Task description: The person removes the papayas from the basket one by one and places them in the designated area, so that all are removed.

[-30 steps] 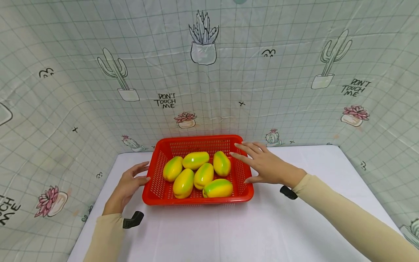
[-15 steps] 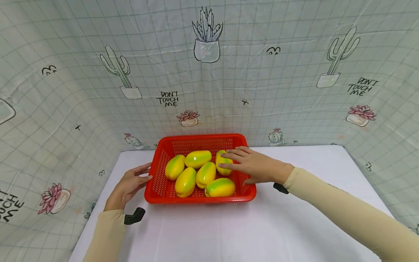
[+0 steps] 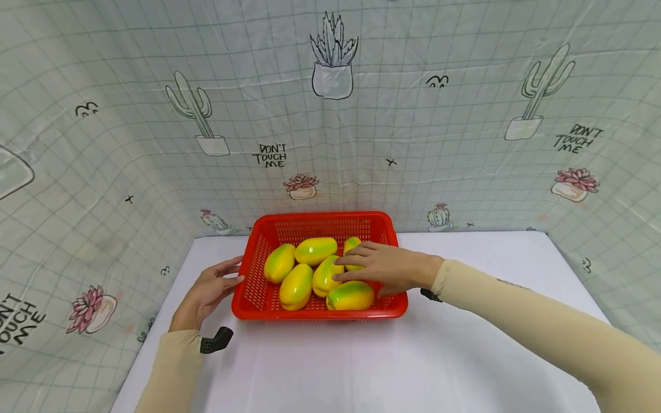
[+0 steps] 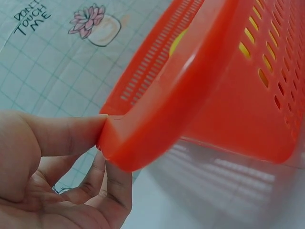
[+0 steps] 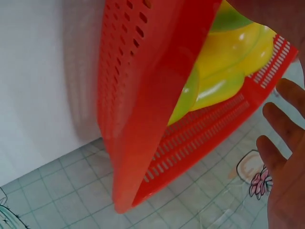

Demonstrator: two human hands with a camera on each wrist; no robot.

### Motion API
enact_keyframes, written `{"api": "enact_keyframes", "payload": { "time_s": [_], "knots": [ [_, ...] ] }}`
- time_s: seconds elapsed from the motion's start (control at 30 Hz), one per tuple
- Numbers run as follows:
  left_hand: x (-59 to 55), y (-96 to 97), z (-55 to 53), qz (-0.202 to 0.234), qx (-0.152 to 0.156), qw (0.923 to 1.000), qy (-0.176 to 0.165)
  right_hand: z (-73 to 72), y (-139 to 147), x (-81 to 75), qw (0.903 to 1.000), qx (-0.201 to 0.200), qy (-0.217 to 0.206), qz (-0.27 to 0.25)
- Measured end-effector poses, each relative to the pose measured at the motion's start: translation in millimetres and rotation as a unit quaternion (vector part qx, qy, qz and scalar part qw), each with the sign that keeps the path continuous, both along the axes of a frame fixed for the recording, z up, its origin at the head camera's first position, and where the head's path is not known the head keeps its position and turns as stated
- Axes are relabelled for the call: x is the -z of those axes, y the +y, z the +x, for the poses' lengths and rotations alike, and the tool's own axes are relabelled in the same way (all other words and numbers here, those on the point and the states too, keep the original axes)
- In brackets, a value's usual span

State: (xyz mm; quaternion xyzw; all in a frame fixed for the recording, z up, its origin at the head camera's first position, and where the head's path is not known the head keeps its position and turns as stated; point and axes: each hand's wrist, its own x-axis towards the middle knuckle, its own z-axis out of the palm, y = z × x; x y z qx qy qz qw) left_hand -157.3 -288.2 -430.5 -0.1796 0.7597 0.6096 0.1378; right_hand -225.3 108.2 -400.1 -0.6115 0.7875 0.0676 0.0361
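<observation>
A red plastic basket (image 3: 320, 315) stands on the table with several glossy yellow-green, mango-like fruits (image 3: 296, 287) lying in it. At its left end, my left hand (image 3: 205, 291) pinches the rim; the left wrist view shows the thumb on top of the rim (image 4: 157, 124) and fingers underneath. My right hand (image 3: 388, 267) reaches over the right end, palm down and fingers spread. Those fingers partly hide the back right fruit (image 3: 352, 245) and overlap the edge of the middle fruit (image 3: 324, 279). Just below them lies the front right fruit (image 3: 352, 296).
A white cloth covers the table (image 3: 320, 367). Behind and at both sides hangs a grid-patterned curtain (image 3: 361, 132) printed with cacti and pots, close to the basket's back rim. Black wrist cameras (image 3: 217, 341) sit at both cuffs.
My right hand has moved left from the basket's right rim to over the fruits on that side. My left hand stays at the left rim. The head view has shifted slightly.
</observation>
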Motion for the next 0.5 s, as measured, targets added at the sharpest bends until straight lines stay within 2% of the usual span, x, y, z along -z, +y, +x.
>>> {"api": "enact_keyframes", "payload": {
  "time_s": [0.13, 0.3, 0.5],
  "knots": [
    [1.8, -1.2, 0.2, 0.002, -0.001, 1.0, 0.001, 0.0, -7, -0.4, 0.9998, -0.009, -0.008, 0.013],
    [3.8, -1.7, 0.2, 0.004, -0.003, 1.0, 0.002, 2.4, -14, -0.5, 0.9986, -0.025, 0.012, 0.044],
    [3.5, -1.9, 0.0, 0.006, -0.005, 1.0, 0.005, 6.8, -21, 0.0, 0.9963, -0.026, 0.01, 0.081]
  ]
}}
